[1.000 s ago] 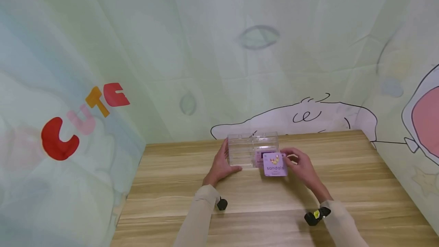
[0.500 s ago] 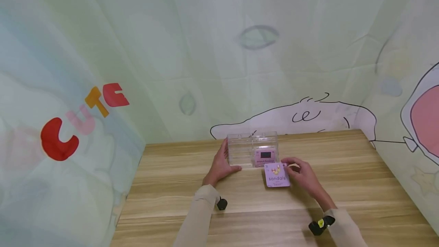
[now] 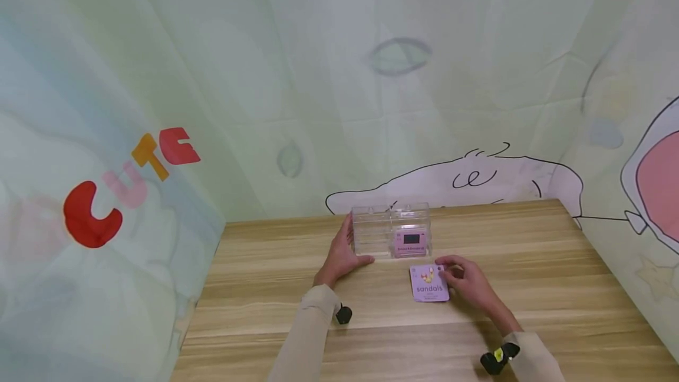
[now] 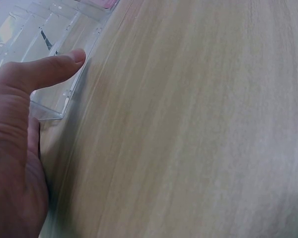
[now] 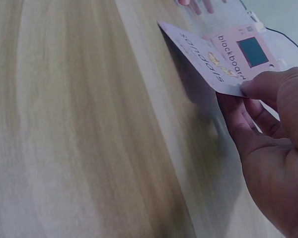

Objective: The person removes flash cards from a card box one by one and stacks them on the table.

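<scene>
My right hand [image 3: 468,285] pinches the upper right corner of a square lilac flashcard [image 3: 429,289] printed "sandals", with thumb and fingers on opposite faces. In the right wrist view this flashcard [image 5: 198,57] slants over the tabletop. A clear plastic rack [image 3: 371,231] with two side-by-side sections stands at the back of the table. My left hand [image 3: 342,257] holds its left side, fingers along the side wall and thumb [image 4: 57,69] across the front lower corner. A pink flashcard [image 3: 411,249] printed "blackboard" sits in the rack's right section.
The wood-grain table [image 3: 265,287] runs back to a printed cloth backdrop [image 3: 297,87] close behind the rack. Another stretch of cloth [image 3: 122,287] hangs along the left side. Black wrist cameras [image 3: 343,315] sit at both cuffs.
My right hand has drawn the sandals flashcard toward me and down, away from the rack, uncovering the blackboard flashcard behind it. My left hand has stayed on the rack.
</scene>
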The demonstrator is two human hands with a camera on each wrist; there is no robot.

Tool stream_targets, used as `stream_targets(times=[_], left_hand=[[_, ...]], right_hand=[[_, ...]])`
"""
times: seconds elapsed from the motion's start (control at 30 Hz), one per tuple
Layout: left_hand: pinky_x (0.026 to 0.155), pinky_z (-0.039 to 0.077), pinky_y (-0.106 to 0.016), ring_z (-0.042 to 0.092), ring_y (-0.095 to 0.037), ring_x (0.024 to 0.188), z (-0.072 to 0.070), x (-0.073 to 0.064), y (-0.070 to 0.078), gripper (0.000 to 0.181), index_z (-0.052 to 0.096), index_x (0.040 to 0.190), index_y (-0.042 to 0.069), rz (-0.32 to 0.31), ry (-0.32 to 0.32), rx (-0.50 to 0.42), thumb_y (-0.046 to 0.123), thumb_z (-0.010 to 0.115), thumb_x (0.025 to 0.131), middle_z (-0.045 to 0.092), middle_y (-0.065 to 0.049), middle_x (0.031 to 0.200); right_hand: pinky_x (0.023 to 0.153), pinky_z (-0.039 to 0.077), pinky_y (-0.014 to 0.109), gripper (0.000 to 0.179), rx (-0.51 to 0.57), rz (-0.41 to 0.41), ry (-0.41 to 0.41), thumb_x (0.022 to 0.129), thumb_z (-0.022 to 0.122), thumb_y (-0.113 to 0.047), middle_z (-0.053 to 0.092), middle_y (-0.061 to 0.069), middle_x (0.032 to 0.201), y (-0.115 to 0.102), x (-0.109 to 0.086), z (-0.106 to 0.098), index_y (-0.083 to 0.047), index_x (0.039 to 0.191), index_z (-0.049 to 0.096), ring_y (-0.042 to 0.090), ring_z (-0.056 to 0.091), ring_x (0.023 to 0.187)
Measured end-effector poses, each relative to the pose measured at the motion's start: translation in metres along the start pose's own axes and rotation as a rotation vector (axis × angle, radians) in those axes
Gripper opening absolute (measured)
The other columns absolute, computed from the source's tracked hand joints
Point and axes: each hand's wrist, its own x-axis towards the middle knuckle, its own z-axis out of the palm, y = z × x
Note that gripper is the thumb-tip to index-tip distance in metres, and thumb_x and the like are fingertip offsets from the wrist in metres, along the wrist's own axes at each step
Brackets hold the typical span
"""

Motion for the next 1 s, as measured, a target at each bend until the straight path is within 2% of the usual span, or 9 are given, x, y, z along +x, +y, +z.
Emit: stream_targets(times=[0.23, 0.5, 0.77, 1.0], left_hand=[[0.122, 0.032, -0.035, 0.034, -0.026, 0.152, 0.000, 0.000, 0.000, 0.136, 0.010, 0.168, 0.020, -0.002, 0.000, 0.002, 0.019, 0.100, 0.067, 0.027, -0.008, 0.170], [0.123, 0.032, -0.034, 0.034, -0.026, 0.152, 0.000, 0.000, 0.000, 0.136, 0.009, 0.168, 0.019, -0.002, 0.003, 0.006, 0.017, 0.100, 0.067, 0.027, -0.009, 0.169], [0.123, 0.032, -0.036, 0.034, -0.028, 0.152, 0.000, 0.000, 0.002, 0.134, 0.010, 0.167, 0.018, -0.008, 0.000, 0.014, 0.018, 0.100, 0.068, 0.027, -0.010, 0.169], [0.123, 0.031, -0.034, 0.034, -0.027, 0.151, 0.000, 0.000, 0.001, 0.135, 0.010, 0.167, 0.018, -0.006, 0.002, 0.015, 0.017, 0.100, 0.067, 0.027, -0.009, 0.169]], right_hand=[[0.078, 0.060, 0.028, 0.029, -0.147, -0.103, 0.003, 0.091, 0.076, 0.000, 0.069, 0.008, 0.106, 0.002, 0.000, 0.005, -0.002, 0.119, 0.070, 0.018, 0.064, 0.089], [0.076, 0.059, 0.027, 0.027, -0.234, -0.188, -0.023, 0.090, 0.078, -0.001, 0.066, 0.004, 0.103, 0.002, 0.002, 0.007, -0.001, 0.116, 0.071, 0.015, 0.061, 0.087], [0.072, 0.056, 0.026, 0.025, -0.342, -0.181, -0.052, 0.089, 0.079, -0.001, 0.062, 0.004, 0.100, -0.007, 0.003, 0.009, -0.001, 0.114, 0.072, 0.014, 0.058, 0.085], [0.071, 0.054, 0.028, 0.023, -0.372, -0.183, -0.067, 0.091, 0.078, -0.001, 0.060, 0.004, 0.102, -0.010, 0.002, 0.008, -0.002, 0.113, 0.073, 0.016, 0.055, 0.085]])
